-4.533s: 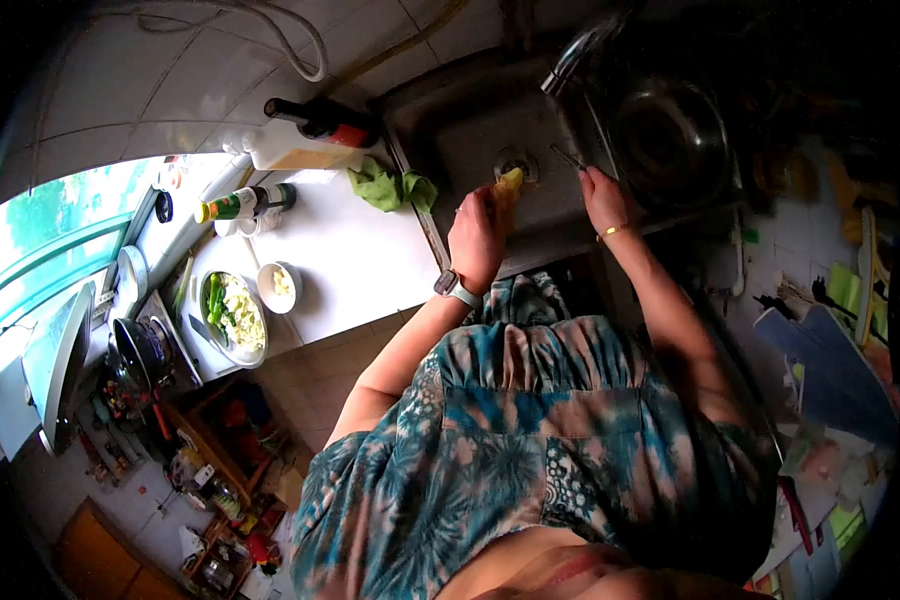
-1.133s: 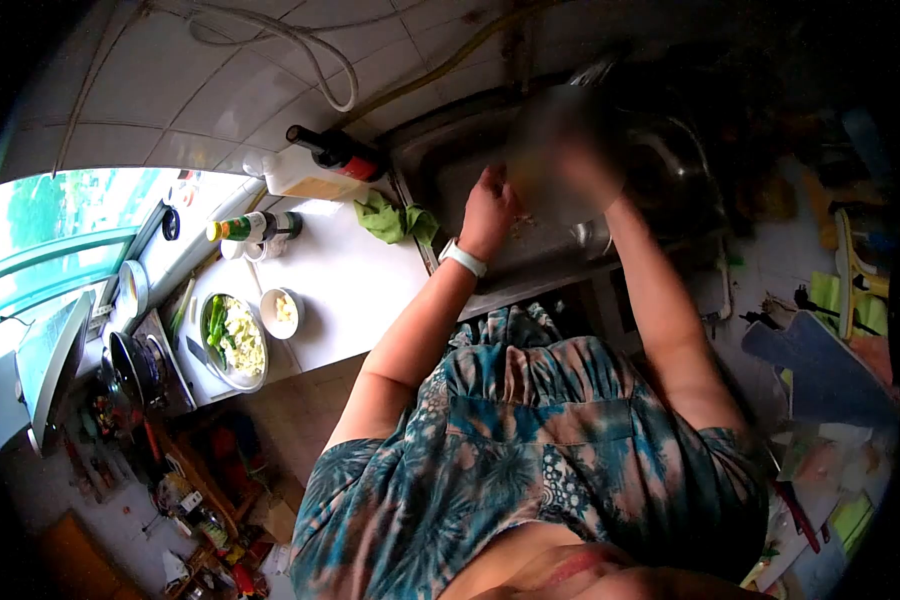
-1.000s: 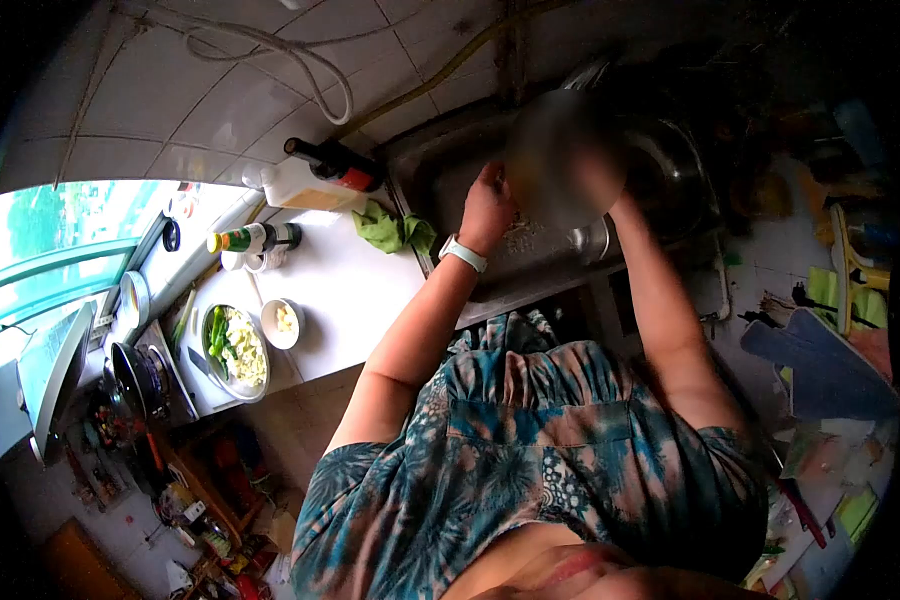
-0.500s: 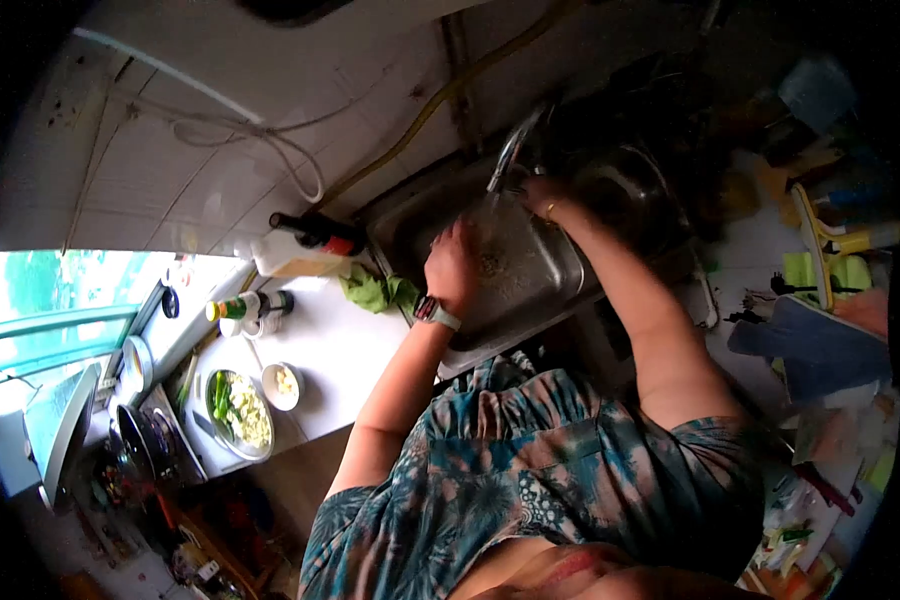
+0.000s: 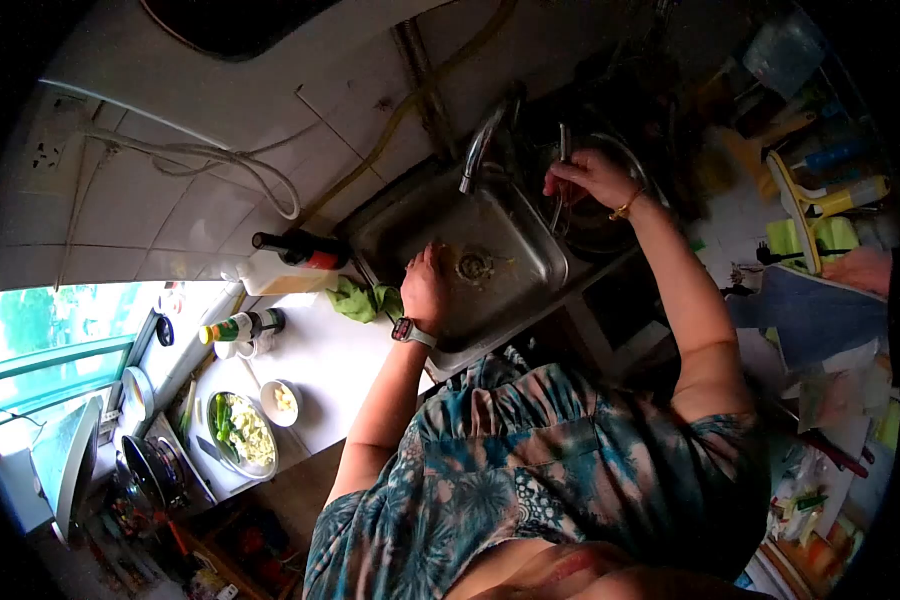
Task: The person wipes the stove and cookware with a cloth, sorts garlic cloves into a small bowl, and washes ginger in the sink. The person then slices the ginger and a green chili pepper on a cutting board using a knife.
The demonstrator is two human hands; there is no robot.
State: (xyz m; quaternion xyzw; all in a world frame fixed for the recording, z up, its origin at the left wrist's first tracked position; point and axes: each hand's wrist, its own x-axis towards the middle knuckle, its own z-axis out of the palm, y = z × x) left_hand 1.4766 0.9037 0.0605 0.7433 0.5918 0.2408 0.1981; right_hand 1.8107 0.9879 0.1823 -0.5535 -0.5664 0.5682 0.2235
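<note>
Head view: the grip of the right hand is partly curled beside a slim metal piece, though I cannot tell whether the fingers pinch it or only pass close by. The grip of the left hand shows its fingers bent and close together over the near-left part of the sink; what lies under the palm is hidden, so I cannot tell if it holds anything. Small scraps lie around the drain, and the faucet arches over the basin. To the left, a green cloth lies at the sink's edge on the white table, near a dark bottle. Farther along are a small bowl of pale pieces and a larger dish with green vegetables and pale chopped food, with a bright window beyond. The left forearm reaches forward, a watch at its wrist; the right arm stretches farther out, wrist bent inward, wearing a bracelet
</note>
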